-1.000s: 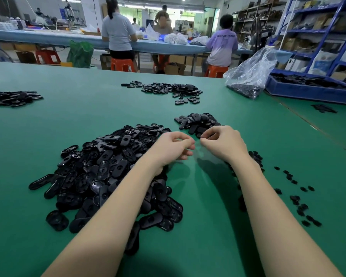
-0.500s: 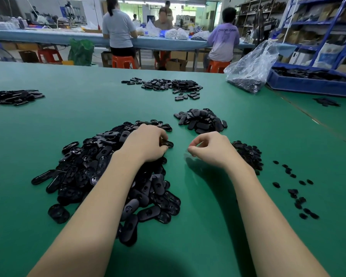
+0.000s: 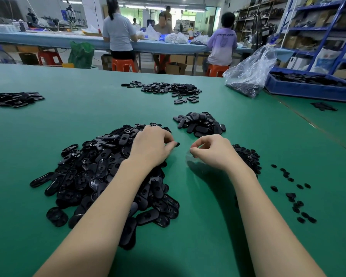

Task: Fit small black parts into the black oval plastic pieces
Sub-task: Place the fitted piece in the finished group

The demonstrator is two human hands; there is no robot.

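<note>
Black oval piece (image 3: 175,144) sat pinched in the left hand (image 3: 151,145) — pointing toward the right hand (image 3: 212,150). That hand's curled fingers may have held a small part — I couldn't tell.

Left hand (image 3: 151,145) covers most of the oval piece (image 3: 176,144) it's pinching, only the tip shows. Can't tell what the right hand (image 3: 213,151) holds, too blurry.
</note>
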